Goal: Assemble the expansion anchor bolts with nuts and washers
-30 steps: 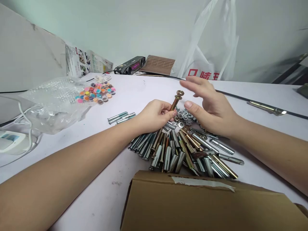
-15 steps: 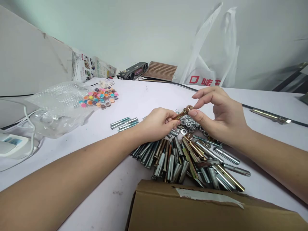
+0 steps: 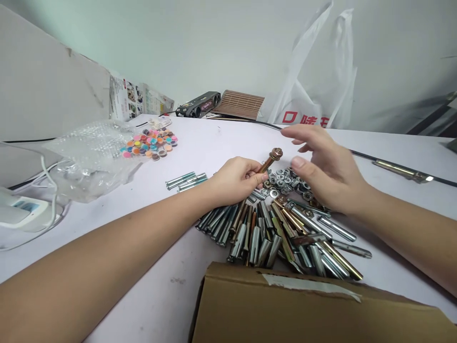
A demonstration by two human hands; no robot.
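At left on the table [image 3: 160,290]: a white device [image 3: 17,209] is seen beside crumpled bubble wrap [image 3: 85,147].

Coloured discs [image 3: 150,145]: they are clustered against the wrap's right edge.

Silver bolts [image 3: 181,180]: several are laid flat, just left of the hands.

Left hand [image 3: 239,178]: its thumb and fingers are closed around a gold-toned bolt [image 3: 267,165].

Raised bolt: it is held above the table at a slant, with a nut [image 3: 276,153] carried on its upper end.

Metal heap [image 3: 266,233]: silver and gold-toned sleeves and bolts are fanned out between the hands and a cardboard box [image 3: 303,305].

Loose nuts [image 3: 280,183]: they are piled beneath the space between the hands.

Right hand [image 3: 324,166]: its fingers are spread and nothing is held; the nut is left just beyond the thumb, untouched.

Change at the nut: half a second earlier it was touched by the right fingertips and the bolt was tipped lower; now contact is broken and the bolt is tilted more steeply. The bolt is judged to be supported by the left hand alone; whether the nut was turned cannot be told.

Far right: a gold-toned metal piece [image 3: 398,170] is seen along a black cable [image 3: 364,155].
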